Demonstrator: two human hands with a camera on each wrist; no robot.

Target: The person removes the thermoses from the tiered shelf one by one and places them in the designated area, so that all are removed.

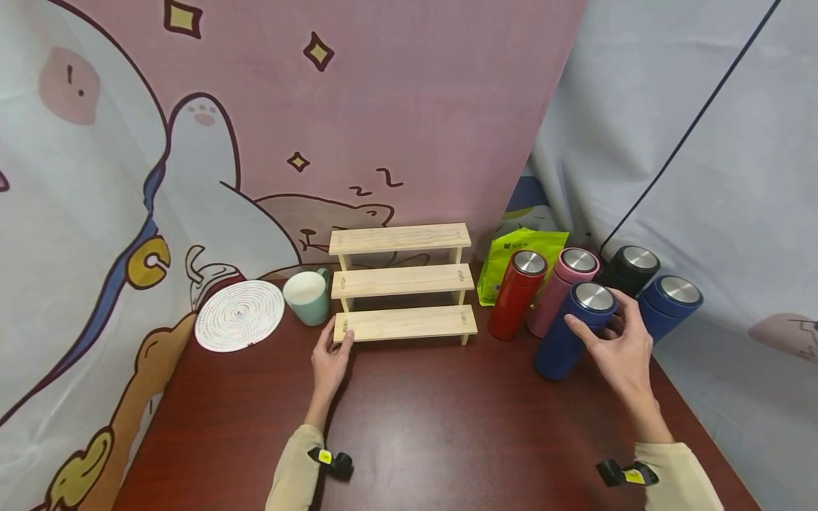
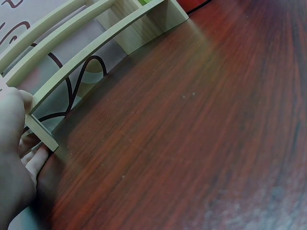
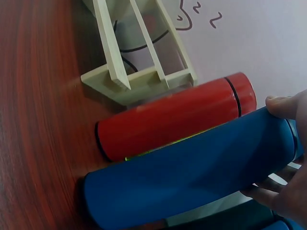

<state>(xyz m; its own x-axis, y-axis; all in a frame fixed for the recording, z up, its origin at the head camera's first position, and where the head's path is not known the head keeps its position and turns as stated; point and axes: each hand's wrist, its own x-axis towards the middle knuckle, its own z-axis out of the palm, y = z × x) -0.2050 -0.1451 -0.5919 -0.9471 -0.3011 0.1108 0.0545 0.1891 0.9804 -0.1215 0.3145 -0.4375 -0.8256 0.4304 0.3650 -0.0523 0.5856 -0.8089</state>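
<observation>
A three-step wooden shelf (image 1: 402, 280) stands at the back middle of the table. My left hand (image 1: 330, 362) grips the left end of its lowest step, thumb on top; the left wrist view shows the fingers around the end support (image 2: 42, 134). On the right, my right hand (image 1: 616, 348) holds a blue thermos flask (image 1: 562, 348) near its steel-topped lid, thumb on one side and fingers on the other. The flask stands close to a red thermos (image 1: 516, 298) and a pink thermos (image 1: 554, 298). In the right wrist view the thumb (image 3: 283, 106) presses the blue flask's upper side.
Behind the flasks is a yellow-green pouch (image 1: 488, 277). A black thermos (image 1: 629, 270) and a second blue thermos (image 1: 667, 305) stand at the far right by the cloth wall. Left of the shelf are a mint mug (image 1: 309, 301) and a round woven mat (image 1: 239, 316).
</observation>
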